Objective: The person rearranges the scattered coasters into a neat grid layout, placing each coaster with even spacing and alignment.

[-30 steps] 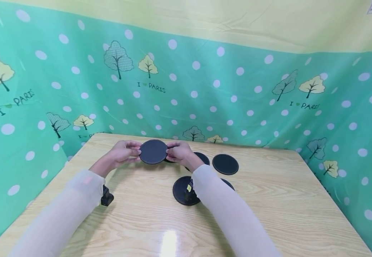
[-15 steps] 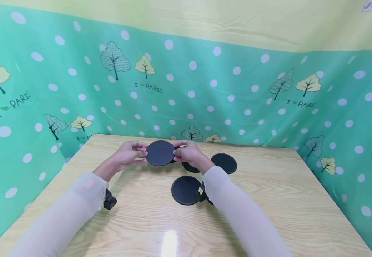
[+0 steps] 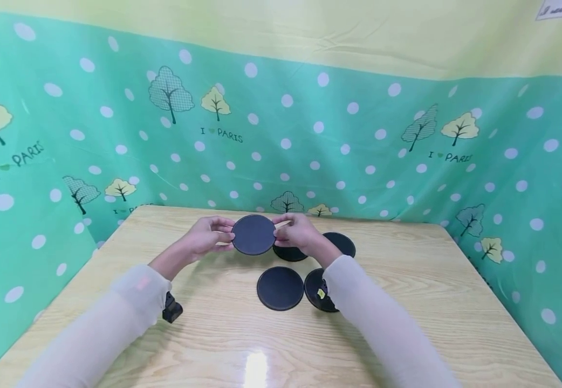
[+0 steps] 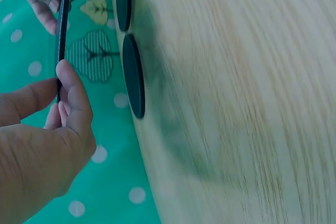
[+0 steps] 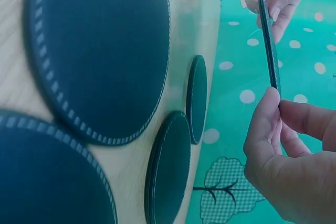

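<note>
A round black coaster with a stitched edge is held up over the far part of the table, tilted so its flat face shows in the head view. My left hand pinches its left edge between thumb and fingers. On the opposite edge my right hand pinches it the same way. Both wrist views show the coaster edge-on, with a hand at each end. Below it, other coasters lie flat: a front one, one partly behind my right wrist camera, and one partly covered by my right hand.
Another coaster lies at the back right, partly behind my right hand. In the left wrist view a coaster rests near the table's far edge. A green patterned curtain hangs behind the wooden table.
Both hands have carried the coaster to the right above the table. My right forearm has shifted right too, uncovering more of the front right coaster. The coasters on the table have stayed put.
</note>
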The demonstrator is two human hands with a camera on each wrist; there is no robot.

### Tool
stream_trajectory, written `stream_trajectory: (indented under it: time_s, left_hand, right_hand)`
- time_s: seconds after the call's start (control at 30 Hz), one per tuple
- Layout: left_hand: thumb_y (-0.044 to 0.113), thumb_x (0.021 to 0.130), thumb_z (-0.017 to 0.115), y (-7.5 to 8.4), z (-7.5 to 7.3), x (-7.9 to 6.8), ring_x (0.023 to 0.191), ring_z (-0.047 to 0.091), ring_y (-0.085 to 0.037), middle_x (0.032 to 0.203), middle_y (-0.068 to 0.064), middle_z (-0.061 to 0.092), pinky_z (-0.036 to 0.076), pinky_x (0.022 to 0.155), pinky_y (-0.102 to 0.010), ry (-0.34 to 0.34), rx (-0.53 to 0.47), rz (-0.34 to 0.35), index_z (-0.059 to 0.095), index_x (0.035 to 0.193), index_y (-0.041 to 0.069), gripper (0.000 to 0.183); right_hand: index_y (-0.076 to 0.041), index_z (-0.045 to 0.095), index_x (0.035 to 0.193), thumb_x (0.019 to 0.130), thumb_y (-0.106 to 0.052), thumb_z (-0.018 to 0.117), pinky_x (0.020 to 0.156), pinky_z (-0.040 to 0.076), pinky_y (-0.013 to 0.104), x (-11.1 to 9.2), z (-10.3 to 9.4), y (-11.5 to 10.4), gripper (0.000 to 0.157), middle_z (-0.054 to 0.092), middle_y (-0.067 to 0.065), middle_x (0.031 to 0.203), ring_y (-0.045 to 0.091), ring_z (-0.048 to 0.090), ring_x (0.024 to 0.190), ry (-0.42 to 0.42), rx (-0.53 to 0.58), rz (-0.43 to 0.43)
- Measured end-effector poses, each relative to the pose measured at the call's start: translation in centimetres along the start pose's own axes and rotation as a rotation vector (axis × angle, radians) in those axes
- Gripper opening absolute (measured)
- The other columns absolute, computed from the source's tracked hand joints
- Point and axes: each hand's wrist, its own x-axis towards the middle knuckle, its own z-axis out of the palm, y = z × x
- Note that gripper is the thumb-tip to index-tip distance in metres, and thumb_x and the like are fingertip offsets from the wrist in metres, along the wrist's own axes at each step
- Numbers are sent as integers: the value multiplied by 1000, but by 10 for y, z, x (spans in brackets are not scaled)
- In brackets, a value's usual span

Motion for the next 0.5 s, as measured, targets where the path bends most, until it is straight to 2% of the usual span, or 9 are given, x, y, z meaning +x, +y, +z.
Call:
stream_trajectory:
  time_s: [0.17, 0.5]
  left_hand:
    - [-12, 97, 59, 2, 16, -1, 96, 61, -19, 123, -19, 46, 61, 93, -38, 4, -8, -18, 44, 138, -10, 44]
    - [-13, 96, 59, 3, 46, 0, 95, 60, -21, 121, -20, 46, 63, 89, -36, -26, -41, -3, 46, 136, -9, 42]
  right_hand:
    - [-3, 62, 128, 97, 8, 62, 75, 64, 30, -11, -12, 2, 33, 66, 16, 101, 20, 67, 81, 12, -30, -17]
    - [-2, 60, 130, 98, 9, 60, 78, 64, 30, -33, -38, 10, 34, 65, 15, 104, 20, 66, 85, 24, -45, -23]
